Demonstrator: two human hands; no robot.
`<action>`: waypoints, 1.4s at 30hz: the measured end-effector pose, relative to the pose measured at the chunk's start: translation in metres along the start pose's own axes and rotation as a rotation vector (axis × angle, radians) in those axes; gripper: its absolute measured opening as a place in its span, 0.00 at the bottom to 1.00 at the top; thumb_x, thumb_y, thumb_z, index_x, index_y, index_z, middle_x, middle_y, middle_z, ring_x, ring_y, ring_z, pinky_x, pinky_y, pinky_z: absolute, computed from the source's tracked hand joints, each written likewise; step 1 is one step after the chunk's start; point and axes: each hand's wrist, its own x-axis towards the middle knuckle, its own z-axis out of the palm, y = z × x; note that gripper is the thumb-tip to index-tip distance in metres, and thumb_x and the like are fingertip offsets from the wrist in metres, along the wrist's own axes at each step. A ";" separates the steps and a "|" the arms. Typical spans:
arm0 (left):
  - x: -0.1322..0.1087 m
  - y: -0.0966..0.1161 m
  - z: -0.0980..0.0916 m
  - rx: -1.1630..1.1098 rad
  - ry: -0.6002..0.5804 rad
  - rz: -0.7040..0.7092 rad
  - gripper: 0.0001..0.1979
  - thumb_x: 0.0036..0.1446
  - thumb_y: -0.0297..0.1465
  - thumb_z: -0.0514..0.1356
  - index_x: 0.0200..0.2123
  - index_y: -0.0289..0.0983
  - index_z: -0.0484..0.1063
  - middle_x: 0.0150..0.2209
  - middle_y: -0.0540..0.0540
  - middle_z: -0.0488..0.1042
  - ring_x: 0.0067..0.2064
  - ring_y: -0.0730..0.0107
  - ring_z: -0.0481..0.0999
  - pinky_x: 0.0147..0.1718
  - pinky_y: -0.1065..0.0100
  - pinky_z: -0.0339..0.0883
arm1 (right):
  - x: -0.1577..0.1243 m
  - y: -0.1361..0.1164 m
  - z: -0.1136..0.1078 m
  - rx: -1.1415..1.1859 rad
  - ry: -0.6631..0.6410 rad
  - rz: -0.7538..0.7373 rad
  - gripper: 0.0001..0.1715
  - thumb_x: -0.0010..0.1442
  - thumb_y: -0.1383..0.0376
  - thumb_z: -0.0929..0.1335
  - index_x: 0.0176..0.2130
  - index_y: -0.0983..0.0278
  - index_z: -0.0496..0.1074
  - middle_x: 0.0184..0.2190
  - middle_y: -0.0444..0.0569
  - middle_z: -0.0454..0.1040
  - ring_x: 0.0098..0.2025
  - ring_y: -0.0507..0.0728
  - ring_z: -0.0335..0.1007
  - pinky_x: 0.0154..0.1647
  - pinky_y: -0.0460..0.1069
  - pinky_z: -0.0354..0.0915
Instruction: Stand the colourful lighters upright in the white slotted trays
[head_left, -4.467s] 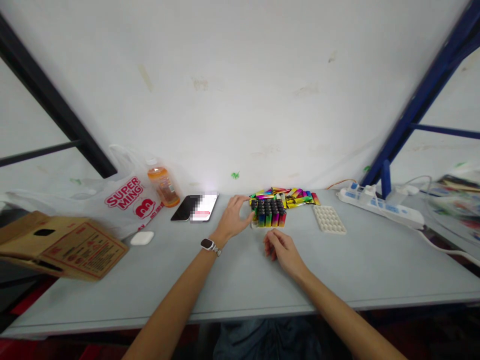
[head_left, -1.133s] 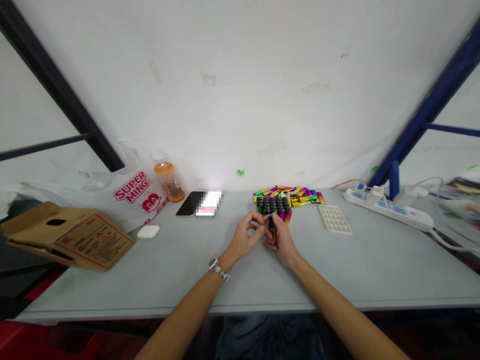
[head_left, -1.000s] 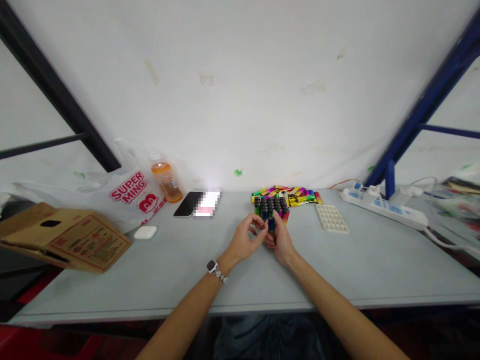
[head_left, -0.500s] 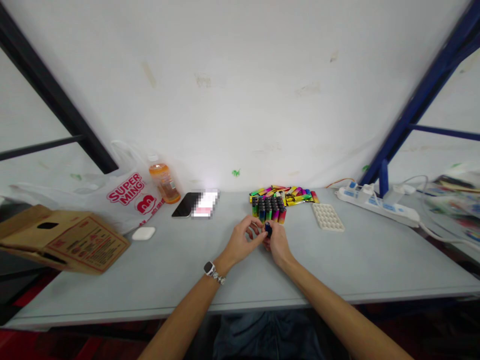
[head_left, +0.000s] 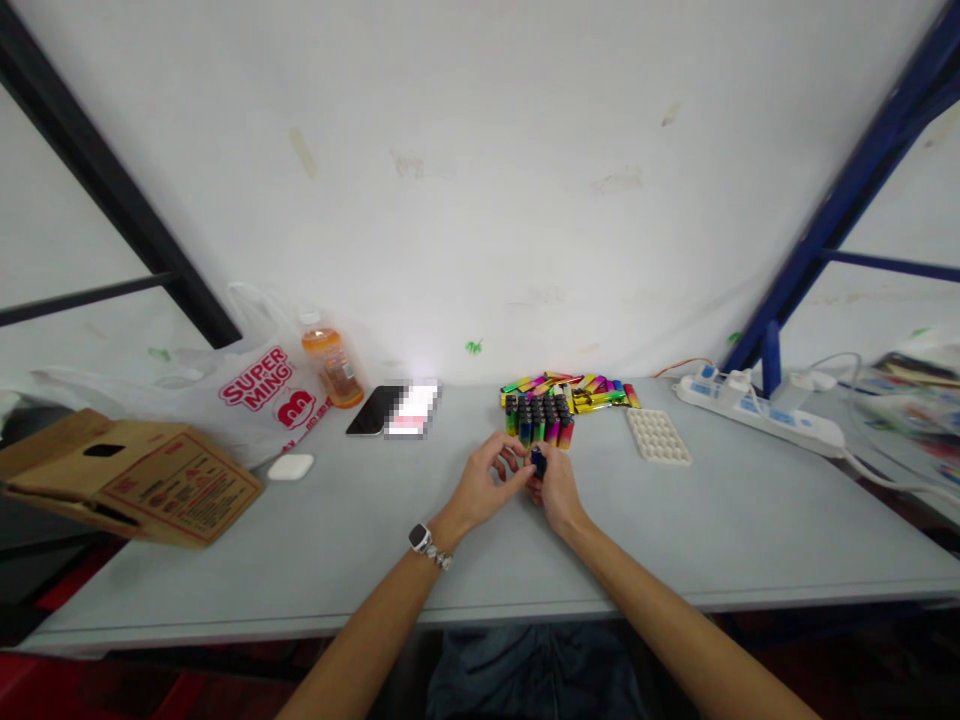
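Note:
Both hands meet at the middle of the desk, just in front of a block of lighters. My right hand [head_left: 561, 492] is closed around a dark blue lighter [head_left: 538, 460], whose top end shows between the fingers. From the left side, my left hand [head_left: 484, 485] reaches to the same lighter, its thumb against it and its fingers curled; the fingertips are partly hidden. The standing lighters [head_left: 541, 415] have black tops and rainbow-coloured bodies and are packed upright in rows. Behind them lie several shiny, colourful wrapped strips [head_left: 600, 392] in a loose heap.
A white dimpled tray [head_left: 658, 437] lies right of the lighters, with a power strip [head_left: 765, 412] beyond it. To the left are a phone [head_left: 371, 410], an orange drink bottle [head_left: 334, 368], a white case [head_left: 291, 467], a plastic bag [head_left: 259, 400] and a cardboard box [head_left: 165, 490].
The view has shifted very slightly. Both hands keep nearly the same pose around the dark blue lighter, and the other things stay where they were.

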 end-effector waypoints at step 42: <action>0.003 -0.006 0.000 -0.022 0.026 0.007 0.12 0.55 0.36 0.65 0.40 0.35 0.76 0.39 0.45 0.69 0.31 0.77 0.68 0.28 0.74 0.64 | -0.003 -0.005 0.005 0.107 -0.028 0.116 0.29 0.51 0.40 0.64 0.22 0.62 0.60 0.11 0.35 0.50 0.14 0.46 0.41 0.15 0.44 0.38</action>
